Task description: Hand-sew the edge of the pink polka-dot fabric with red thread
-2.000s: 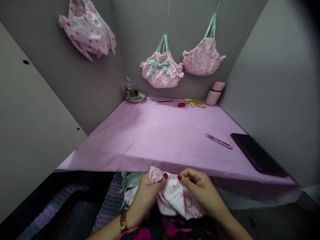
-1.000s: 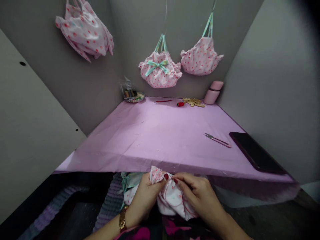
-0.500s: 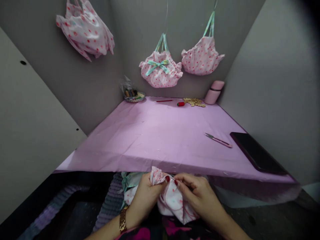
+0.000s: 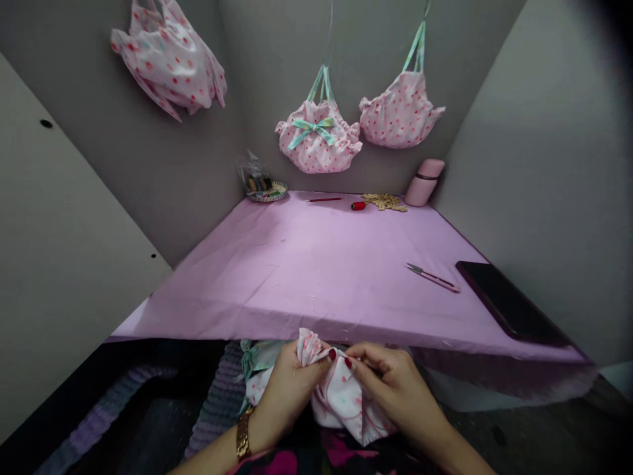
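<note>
A white fabric piece with pink and red dots lies over my lap in front of the table edge, its gathered, ruffled end poking up beside my left thumb. My left hand, with a gold bracelet at the wrist, pinches the cloth between thumb and fingers. Close to it, my right hand pinches the same edge with thumb and forefinger. Whether a needle or thread is between the fingertips cannot be made out. Green ties and more dotted cloth show behind my left hand.
On the pink-covered table lie thread snips, a dark tablet, a red thread spool, a red pencil-like stick, beige pieces, a small basket and a pink flask. Dotted garments hang above.
Almost nothing differs. Both hands keep their pinch on the dotted fabric, with only a tiny shift of the cloth and fingers.
</note>
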A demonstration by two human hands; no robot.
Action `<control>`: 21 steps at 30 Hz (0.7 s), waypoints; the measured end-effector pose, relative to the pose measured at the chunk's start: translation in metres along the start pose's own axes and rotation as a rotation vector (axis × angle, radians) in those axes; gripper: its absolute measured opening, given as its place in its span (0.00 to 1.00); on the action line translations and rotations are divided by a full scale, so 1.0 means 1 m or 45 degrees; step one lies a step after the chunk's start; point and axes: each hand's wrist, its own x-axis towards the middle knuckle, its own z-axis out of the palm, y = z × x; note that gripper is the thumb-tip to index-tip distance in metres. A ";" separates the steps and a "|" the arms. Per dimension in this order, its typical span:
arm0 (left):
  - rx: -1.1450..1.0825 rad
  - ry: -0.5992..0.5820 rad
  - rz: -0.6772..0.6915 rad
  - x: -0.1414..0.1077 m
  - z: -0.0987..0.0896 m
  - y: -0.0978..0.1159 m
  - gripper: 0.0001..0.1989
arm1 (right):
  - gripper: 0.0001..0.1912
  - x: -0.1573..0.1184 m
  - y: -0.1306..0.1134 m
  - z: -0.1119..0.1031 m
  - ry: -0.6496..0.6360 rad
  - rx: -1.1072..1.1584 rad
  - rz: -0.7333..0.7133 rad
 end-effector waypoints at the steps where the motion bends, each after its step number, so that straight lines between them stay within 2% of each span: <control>1: -0.010 -0.006 -0.002 0.000 0.000 -0.001 0.08 | 0.11 0.000 0.001 0.000 -0.006 0.031 0.015; 15: -0.170 -0.105 -0.061 -0.004 0.002 0.000 0.05 | 0.12 0.003 0.015 -0.001 -0.155 0.494 0.143; 21: -0.206 -0.133 -0.060 -0.005 0.002 0.000 0.06 | 0.14 0.004 0.019 0.003 -0.172 0.524 0.146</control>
